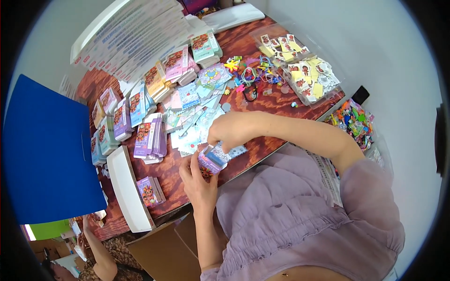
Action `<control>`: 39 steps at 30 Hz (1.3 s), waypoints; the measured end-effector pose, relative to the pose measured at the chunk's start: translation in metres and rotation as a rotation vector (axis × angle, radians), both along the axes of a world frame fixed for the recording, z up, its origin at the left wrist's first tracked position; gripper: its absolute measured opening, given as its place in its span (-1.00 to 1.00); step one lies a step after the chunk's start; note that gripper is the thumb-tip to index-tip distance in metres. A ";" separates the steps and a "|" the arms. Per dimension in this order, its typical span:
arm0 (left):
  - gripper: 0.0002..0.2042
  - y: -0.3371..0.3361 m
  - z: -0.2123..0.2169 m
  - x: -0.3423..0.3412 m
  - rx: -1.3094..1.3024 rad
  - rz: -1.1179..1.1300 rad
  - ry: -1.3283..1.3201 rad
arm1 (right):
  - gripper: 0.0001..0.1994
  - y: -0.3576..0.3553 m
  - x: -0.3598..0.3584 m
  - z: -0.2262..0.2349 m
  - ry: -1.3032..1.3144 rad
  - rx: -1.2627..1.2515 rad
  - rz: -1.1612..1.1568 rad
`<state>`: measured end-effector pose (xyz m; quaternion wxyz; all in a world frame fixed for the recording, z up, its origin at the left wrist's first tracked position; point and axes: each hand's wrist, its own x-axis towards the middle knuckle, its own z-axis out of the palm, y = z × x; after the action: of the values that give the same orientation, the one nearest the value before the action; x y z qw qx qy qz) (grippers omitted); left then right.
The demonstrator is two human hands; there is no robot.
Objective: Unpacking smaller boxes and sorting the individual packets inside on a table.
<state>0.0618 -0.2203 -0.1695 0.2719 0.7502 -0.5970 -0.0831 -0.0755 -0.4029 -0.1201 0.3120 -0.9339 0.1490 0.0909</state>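
Note:
My left hand (200,187) grips a small purple printed box (205,160) near the table's front edge, thumb and fingers around its sides. The box is tilted, its upper end open with a pale flap showing. Right above that opening, my right hand (232,129) is closed with its fingers pointing down. Its fingertips pinch a blue-and-white patterned packet (236,150) that lies against the box's mouth. Part of the packet is hidden by the hand and box. Just beyond the hands spreads a loose pile of pale blue and white patterned packets (206,122).
Stacks of flat printed boxes (150,138) stand left and behind. A white tray (126,187) lies left. Small colourful trinkets (255,75) and a clear tray of cards (311,96) sit at the right. A blue panel (51,150) screens the far left, with another person's arm (101,255) below.

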 end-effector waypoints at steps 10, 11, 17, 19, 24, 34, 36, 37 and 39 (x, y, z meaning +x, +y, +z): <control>-0.21 0.001 0.002 -0.004 0.012 -0.013 0.167 | -0.72 -0.025 -0.009 -0.007 0.012 0.337 -0.008; -0.21 0.004 0.000 -0.003 0.016 -0.003 0.167 | -0.73 -0.021 -0.006 -0.005 0.036 0.271 0.023; -0.18 -0.001 -0.003 -0.007 -0.005 -0.034 0.171 | -0.68 0.020 0.011 -0.018 -0.323 -0.085 -0.305; -0.19 -0.002 -0.003 -0.008 0.000 0.056 0.198 | -0.64 0.034 0.009 -0.016 -0.490 -0.025 -0.418; -0.19 0.000 -0.016 -0.003 -0.147 0.050 0.226 | -0.67 0.056 -0.007 -0.035 -0.851 -0.169 -0.656; -0.16 -0.014 -0.012 -0.017 -0.059 -0.030 0.196 | -0.79 0.018 -0.038 -0.053 -0.612 0.294 -0.622; -0.17 -0.016 -0.012 -0.018 -0.054 -0.027 0.248 | -0.84 -0.023 -0.053 -0.049 -0.580 -0.029 -0.896; -0.17 -0.019 -0.011 -0.020 -0.052 -0.018 0.271 | -0.87 -0.044 -0.058 -0.062 -0.623 -0.375 -1.016; -0.18 -0.019 -0.012 -0.019 -0.065 -0.006 0.299 | -0.90 -0.073 -0.063 -0.089 -0.658 -0.743 -1.108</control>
<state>0.0423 -0.2397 -0.1811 0.3816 0.7185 -0.5544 -0.1755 -0.1386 -0.4756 -0.2090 0.0043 -0.7450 0.5178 -0.4204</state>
